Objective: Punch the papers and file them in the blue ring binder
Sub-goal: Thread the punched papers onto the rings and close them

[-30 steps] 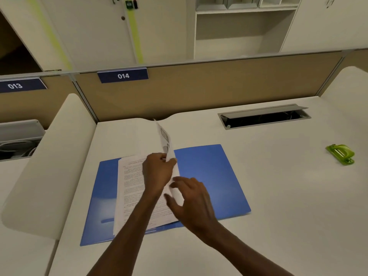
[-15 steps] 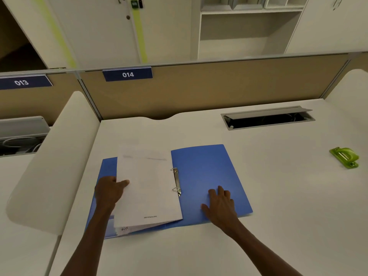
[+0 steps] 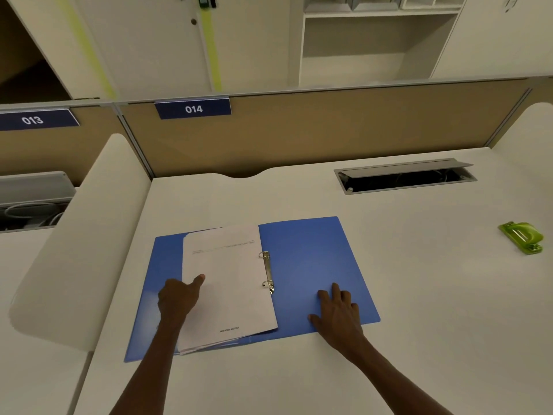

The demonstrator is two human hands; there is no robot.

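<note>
- Desk (image 3: 404,295), white: carries everything. Blue ring binder (image 3: 311,265) lies open flat near the front edge, left of centre; its left cover reaches close to the desk's left edge.
- Papers (image 3: 230,283): stack lies blank side up on the binder's left half, right edge at the metal rings (image 3: 267,272). Rings look closed; can't tell for sure whether the sheets are threaded on them.
- Risk: the stack's bottom-left corner is fanned, sheets uneven. If the cover is shut like this, the loose corners could crease or stick out.
- Risk: if the holes aren't fully seated on the rings, sliding the stack could tear them.
- Risk: the binder is thin and flat, so it may skid on the smooth desk if one hand lifts off.
- Left hand (image 3: 179,298): on the stack's left edge, fingers curled, thumb stretched out on the top sheet. Looks like pressing or a light pinch of the edge; under-side fingers hidden.
- Right hand (image 3: 338,313): flat, fingers straight and slightly spread, pressing the binder's right cover near its front edge. Holds nothing.
- Green hole punch (image 3: 522,236): far off by the desk's right edge, untouched. Judged: punching done, filing nearly finished.
</note>
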